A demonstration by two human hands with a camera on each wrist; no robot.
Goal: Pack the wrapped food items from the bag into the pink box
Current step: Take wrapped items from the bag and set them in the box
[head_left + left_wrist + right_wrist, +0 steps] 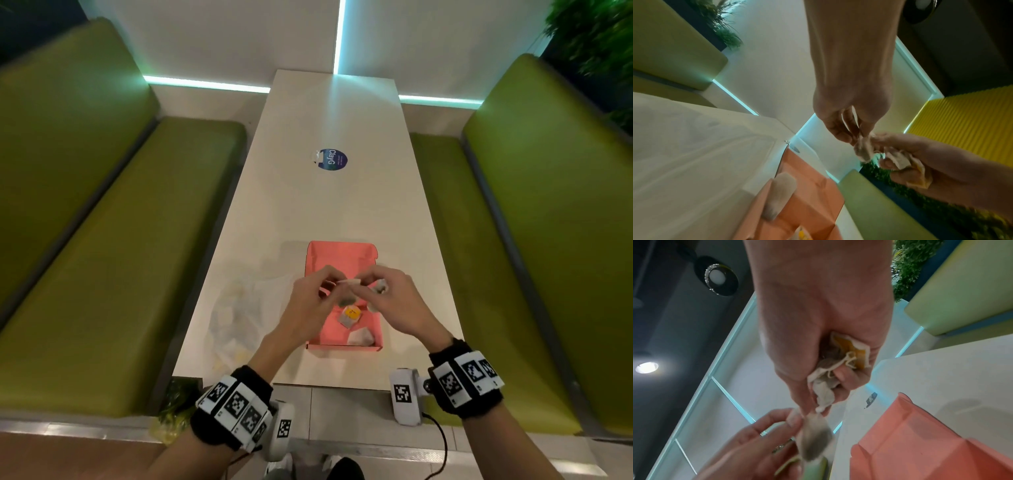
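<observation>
The open pink box [330,253] lies on the table under both hands. In it are a wrapped item with a yellow sticker [351,313] and a white wrapped item [359,337]. My left hand [333,283] pinches a small wrapped item [863,149] above the box. My right hand [369,287] touches that same item with its fingertips and grips a bunch of wrapped items [840,360], one with yellow on it, in its palm. The clear plastic bag [236,308] lies crumpled left of the box, with pale items inside it.
A long white table [325,205] runs away from me, with a round blue sticker [331,159] near its middle. Green padded benches [120,257] flank it on both sides. A white wall with lit strips closes the far end.
</observation>
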